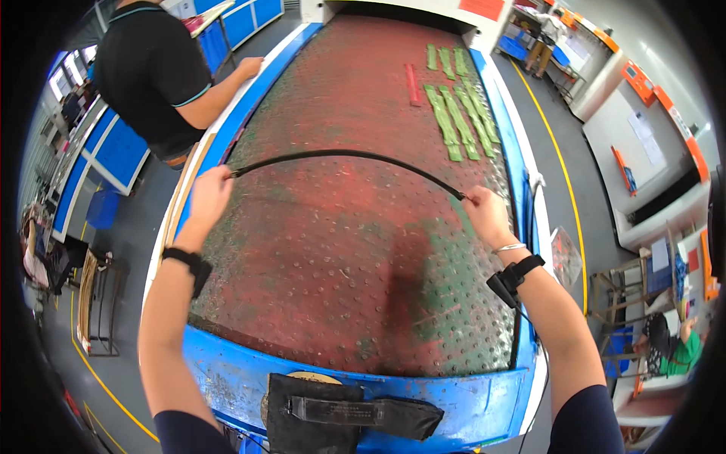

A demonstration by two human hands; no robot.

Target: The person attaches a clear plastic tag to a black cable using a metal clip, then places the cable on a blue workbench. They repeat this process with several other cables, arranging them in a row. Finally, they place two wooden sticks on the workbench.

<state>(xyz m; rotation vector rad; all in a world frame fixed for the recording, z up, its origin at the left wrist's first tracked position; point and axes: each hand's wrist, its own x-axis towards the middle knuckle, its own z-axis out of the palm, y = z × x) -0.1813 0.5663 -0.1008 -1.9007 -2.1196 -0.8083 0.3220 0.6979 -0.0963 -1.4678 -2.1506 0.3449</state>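
Note:
A long, thin black strip [333, 153] bows upward in an arc across the worn red-and-green conveyor belt [333, 250]. My left hand [212, 198] pinches its left end near the blue side rail. At the other end, my right hand [486, 215] grips the strip between thumb and fingers. Whether the strip touches the belt along its middle I cannot tell. Beyond my right hand, several green strips [446, 121] lie in rows on the belt. One short red strip [413, 85] rests just left of them.
Blue rails [496, 113] edge the belt on both sides. At the near end sits a black pouch-like item [318, 412] on the blue frame. A person in a black shirt [151, 76] stands at the left, one hand on the rail. More people and workbenches appear at the right.

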